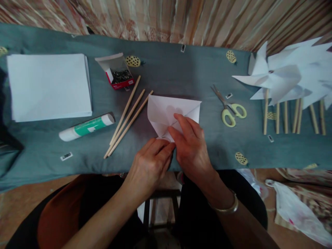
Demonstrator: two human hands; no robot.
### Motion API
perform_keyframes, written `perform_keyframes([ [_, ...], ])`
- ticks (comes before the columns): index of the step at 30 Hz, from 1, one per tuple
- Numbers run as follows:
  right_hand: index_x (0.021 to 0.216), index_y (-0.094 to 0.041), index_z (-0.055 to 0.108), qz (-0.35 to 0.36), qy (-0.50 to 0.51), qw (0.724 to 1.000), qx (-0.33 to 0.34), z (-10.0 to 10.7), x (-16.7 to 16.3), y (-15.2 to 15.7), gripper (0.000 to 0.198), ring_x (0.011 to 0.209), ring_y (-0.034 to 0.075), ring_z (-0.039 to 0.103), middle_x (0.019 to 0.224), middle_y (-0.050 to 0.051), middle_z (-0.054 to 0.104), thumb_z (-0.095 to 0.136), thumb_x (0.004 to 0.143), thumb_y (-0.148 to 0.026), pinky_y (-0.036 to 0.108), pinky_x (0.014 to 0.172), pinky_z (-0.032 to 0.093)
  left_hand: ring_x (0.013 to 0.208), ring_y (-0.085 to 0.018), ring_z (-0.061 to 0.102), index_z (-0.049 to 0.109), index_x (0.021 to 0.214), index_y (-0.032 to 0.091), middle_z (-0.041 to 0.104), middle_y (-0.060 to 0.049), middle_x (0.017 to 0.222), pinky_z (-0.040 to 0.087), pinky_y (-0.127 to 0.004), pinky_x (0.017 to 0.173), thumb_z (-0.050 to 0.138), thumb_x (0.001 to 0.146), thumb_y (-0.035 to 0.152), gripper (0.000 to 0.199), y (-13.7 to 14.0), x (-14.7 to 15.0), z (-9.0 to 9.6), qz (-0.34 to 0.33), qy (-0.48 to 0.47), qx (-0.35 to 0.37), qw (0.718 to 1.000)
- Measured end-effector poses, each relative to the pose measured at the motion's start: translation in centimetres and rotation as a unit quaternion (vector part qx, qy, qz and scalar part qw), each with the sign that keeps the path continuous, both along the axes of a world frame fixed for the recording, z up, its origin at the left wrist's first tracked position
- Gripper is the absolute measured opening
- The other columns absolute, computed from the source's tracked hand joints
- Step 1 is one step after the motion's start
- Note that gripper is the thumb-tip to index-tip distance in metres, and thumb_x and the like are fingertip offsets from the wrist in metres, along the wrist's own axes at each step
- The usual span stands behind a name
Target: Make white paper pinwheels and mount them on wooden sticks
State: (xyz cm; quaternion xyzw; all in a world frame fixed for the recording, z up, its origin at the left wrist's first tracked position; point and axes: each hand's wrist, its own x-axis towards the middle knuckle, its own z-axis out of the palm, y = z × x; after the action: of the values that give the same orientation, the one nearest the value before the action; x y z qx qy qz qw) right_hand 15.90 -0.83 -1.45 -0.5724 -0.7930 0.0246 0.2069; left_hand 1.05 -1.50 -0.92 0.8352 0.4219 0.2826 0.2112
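A white sheet of paper (168,107), creased and partly folded toward its middle, lies in front of me near the table's front edge. My left hand (153,157) pinches its near corner, fingers pressed together. From the right, my right hand (190,145) rests on the paper, its index finger and thumb at the centre of the folds and its other fingers curled. The near edge of the sheet is hidden under both hands. Three wooden sticks (129,121) lie just left of the paper. Scissors (228,107) with light green handles lie to its right.
Finished paper pinwheels (282,72) on sticks are piled at the right. A glue stick (86,127) and a stack of white paper (49,88) lie at the left. An open red-and-white box (120,76) of small metal pins stands behind the sticks. Teal cloth (207,148) covers the table.
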Motion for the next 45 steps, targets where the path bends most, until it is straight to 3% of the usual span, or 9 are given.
perform_keyframes([
  [5, 0.106, -0.014, 0.066, 0.014, -0.040, 0.999, 0.015, 0.0, 0.3, 0.0, 0.028, 0.125, 0.032, 0.049, 0.139, 0.018, 0.052, 0.041, 0.094, -0.014, 0.047, 0.092, 0.049, 0.084, -0.019, 0.065, 0.067, 0.103, 0.012, 0.069, -0.008, 0.093, 0.058, -0.031, 0.074, 0.053, 0.091, 0.014, 0.018, 0.0, 0.0, -0.1, 0.005, 0.006, -0.003, 1.000],
  [9, 0.112, -0.021, 0.064, 0.004, 0.071, 0.997, 0.001, 0.5, 1.6, 0.2, 0.032, 0.131, 0.026, 0.045, 0.141, 0.011, 0.049, 0.038, 0.093, -0.013, 0.045, 0.102, 0.046, 0.085, -0.019, 0.066, 0.067, 0.106, 0.012, 0.070, -0.009, 0.095, 0.058, -0.031, 0.076, 0.054, 0.090, 0.013, 0.020, 0.0, 0.0, -0.2, 0.009, 0.008, 0.000, 1.000],
  [11, 0.118, -0.024, 0.060, -0.023, 0.129, 0.991, 0.007, 0.7, 2.6, 0.6, 0.033, 0.129, 0.024, 0.048, 0.139, 0.009, 0.052, 0.039, 0.093, -0.015, 0.045, 0.107, 0.044, 0.086, -0.019, 0.066, 0.067, 0.106, 0.011, 0.070, -0.010, 0.095, 0.058, -0.031, 0.077, 0.055, 0.090, 0.013, 0.020, 0.0, 0.0, -0.3, 0.009, 0.005, 0.004, 1.000],
  [16, 0.137, -0.021, 0.046, -0.112, 0.137, 0.984, -0.004, -0.3, 5.0, 2.3, 0.044, 0.134, 0.027, 0.045, 0.142, 0.014, 0.050, 0.046, 0.094, -0.027, 0.050, 0.108, 0.042, 0.087, -0.019, 0.066, 0.067, 0.106, 0.011, 0.070, -0.010, 0.096, 0.058, -0.032, 0.077, 0.055, 0.090, 0.014, 0.020, -0.1, -0.2, -0.4, 0.010, 0.004, 0.008, 1.000],
  [25, 0.140, -0.016, 0.044, -0.049, 0.089, 0.994, -0.027, -1.4, 5.0, 5.1, 0.046, 0.136, 0.027, 0.044, 0.145, 0.014, 0.050, 0.041, 0.096, -0.027, 0.050, 0.110, 0.039, 0.090, -0.021, 0.065, 0.065, 0.110, 0.010, 0.068, -0.011, 0.099, 0.058, -0.034, 0.079, 0.058, 0.087, 0.012, 0.024, -0.3, -0.3, -0.4, 0.009, 0.008, 0.018, 1.000],
  [28, 0.134, -0.012, 0.051, -0.055, 0.089, 0.994, -0.020, -1.0, 4.7, 5.7, 0.043, 0.127, 0.028, 0.052, 0.137, 0.016, 0.057, 0.046, 0.093, -0.026, 0.048, 0.106, 0.042, 0.091, -0.021, 0.065, 0.062, 0.115, 0.011, 0.067, -0.010, 0.101, 0.058, -0.035, 0.080, 0.057, 0.088, 0.014, 0.027, -0.5, -0.3, -0.3, 0.010, 0.009, 0.011, 1.000],
  [35, 0.113, -0.019, 0.068, -0.098, 0.134, 0.986, -0.023, 0.1, 5.2, 5.9, 0.030, 0.090, 0.023, 0.065, 0.104, 0.010, 0.074, 0.060, 0.085, -0.028, 0.044, 0.088, 0.051, 0.084, -0.022, 0.060, 0.053, 0.127, 0.009, 0.065, -0.010, 0.093, 0.056, -0.037, 0.075, 0.056, 0.087, 0.013, 0.039, -0.6, -0.6, 0.2, 0.007, 0.034, 0.003, 0.999],
  [40, 0.105, -0.017, 0.072, -0.113, 0.253, 0.954, -0.116, 0.8, 6.3, 5.1, 0.030, 0.064, 0.016, 0.063, 0.080, 0.005, 0.074, 0.066, 0.078, -0.029, 0.032, 0.064, 0.051, 0.084, -0.022, 0.058, 0.054, 0.125, 0.011, 0.065, -0.009, 0.091, 0.054, -0.038, 0.074, 0.051, 0.088, 0.010, 0.037, -0.2, -1.4, 0.5, 0.013, 0.056, 0.039, 0.998],
  [45, 0.098, -0.013, 0.073, -0.112, 0.339, 0.909, -0.214, 1.8, 7.0, 3.0, 0.031, 0.058, 0.013, 0.060, 0.067, 0.002, 0.071, 0.069, 0.073, -0.032, 0.027, 0.055, 0.047, 0.092, -0.024, 0.058, 0.054, 0.125, 0.013, 0.067, -0.009, 0.095, 0.053, -0.041, 0.081, 0.051, 0.086, 0.008, 0.040, 0.4, -3.0, 0.5, 0.034, 0.067, 0.059, 0.995],
])
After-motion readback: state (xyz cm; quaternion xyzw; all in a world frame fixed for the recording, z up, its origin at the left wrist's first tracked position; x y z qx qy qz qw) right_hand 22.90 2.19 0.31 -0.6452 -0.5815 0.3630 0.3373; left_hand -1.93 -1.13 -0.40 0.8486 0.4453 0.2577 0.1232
